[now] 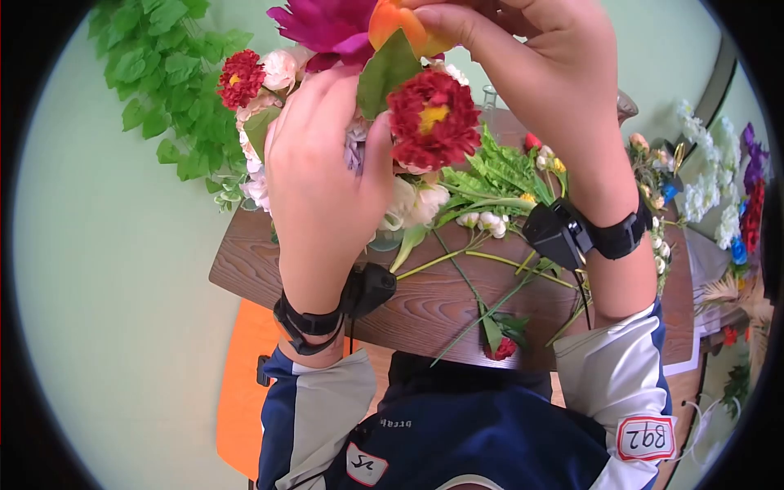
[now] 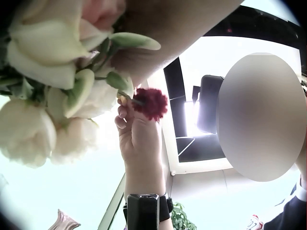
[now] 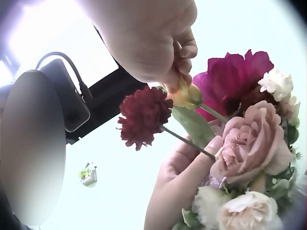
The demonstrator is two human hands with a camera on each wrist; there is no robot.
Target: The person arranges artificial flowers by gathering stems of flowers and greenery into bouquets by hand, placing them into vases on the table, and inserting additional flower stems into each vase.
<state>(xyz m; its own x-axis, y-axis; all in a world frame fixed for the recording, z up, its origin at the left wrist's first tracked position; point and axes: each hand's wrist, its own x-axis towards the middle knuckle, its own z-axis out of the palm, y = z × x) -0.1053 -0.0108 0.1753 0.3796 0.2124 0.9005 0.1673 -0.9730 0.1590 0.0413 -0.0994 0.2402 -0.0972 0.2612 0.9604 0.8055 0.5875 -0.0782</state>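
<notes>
Orange shading into yellow colours the small, smooth-petalled flower [image 1: 396, 31], which is clamped between the fingertips and thumb of the right hand [image 1: 555, 73]; its green stem [image 3: 214, 112] slants from the pinch toward the bouquet [image 3: 254, 158]. Below the left hand's knuckles, the curled fingers and thumb grip the bouquet among its blooms. Just beside the pinched flower spreads a broad magenta flower [image 1: 331, 33] with pointed, glossy petals, and below the pinch hangs a flat green leaf [image 1: 388, 73]. Lower still is a shaggy red flower [image 1: 433, 118], its many narrow petals ringing a yellow centre, held out on a thin stem. Near the left thumb sits a dusty-pink rose [image 3: 249, 143] with layered, ruffled petals. Beneath both hands, the brown wood-grained table [image 1: 425, 306] bears loose green stems and another red flower [image 1: 500, 349].
</notes>
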